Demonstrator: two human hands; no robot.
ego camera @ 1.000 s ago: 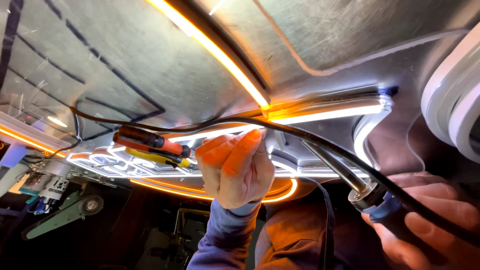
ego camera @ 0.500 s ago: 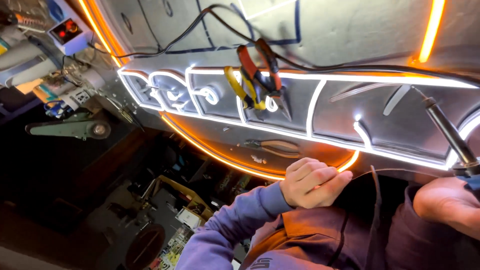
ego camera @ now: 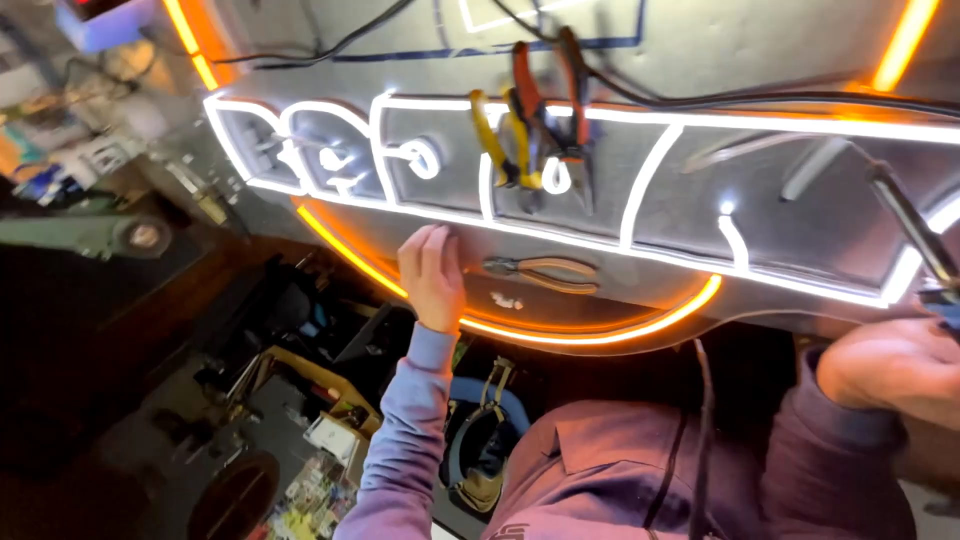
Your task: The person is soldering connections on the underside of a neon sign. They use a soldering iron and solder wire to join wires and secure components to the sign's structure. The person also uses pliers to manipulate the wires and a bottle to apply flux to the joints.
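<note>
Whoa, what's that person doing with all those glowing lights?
A person in a purple hoodie is leaning over a big sign lit with white and orange light strips. The left hand rests flat on the sign's lower edge, right beside a pair of brown-handled pliers lying there. The right hand holds a soldering iron with its tip up against the sign. More pliers, with red and yellow handles, lie higher up on the sign.

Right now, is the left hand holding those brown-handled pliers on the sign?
No, the left hand rests flat on the sign's edge, with the brown-handled pliers lying apart beside it.
</note>
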